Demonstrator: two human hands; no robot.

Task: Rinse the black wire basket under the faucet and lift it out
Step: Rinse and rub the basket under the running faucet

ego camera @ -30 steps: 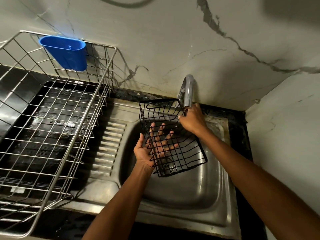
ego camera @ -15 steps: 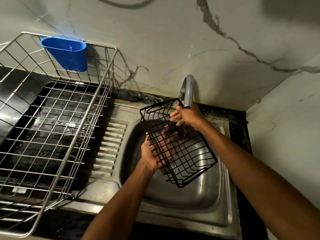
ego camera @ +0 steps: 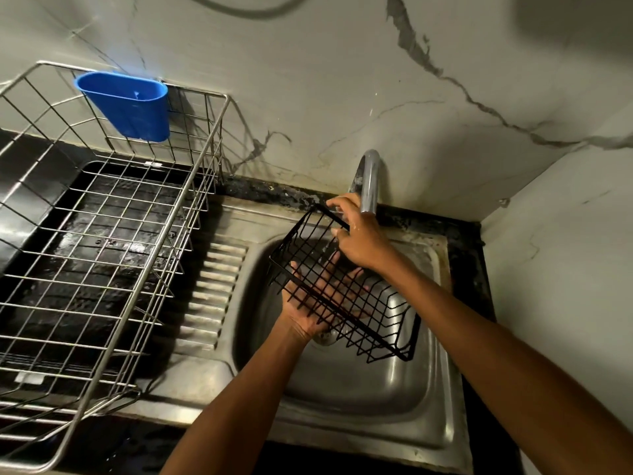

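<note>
The black wire basket (ego camera: 387, 323) hangs tilted over the steel sink (ego camera: 370, 402), just below the curved chrome faucet (ego camera: 369, 181). My right hand (ego camera: 359, 240) grips its far top rim next to the spout. My left hand (ego camera: 310, 308) lies spread flat under the basket's wire bottom, fingers showing through the grid. A thin stream of water seems to fall near my right hand, but it is faint.
A large silver dish rack (ego camera: 102, 255) stands on the black counter at the left, with a blue plastic cup holder (ego camera: 128, 106) hooked on its back rim. The ribbed drainboard (ego camera: 215, 293) lies between rack and basin. Marble walls close the back and right.
The basket has tipped and swung, its near end moving right and lower over the basin. My right hand shifted along the far rim; my left hand flattened out beneath the bottom.
</note>
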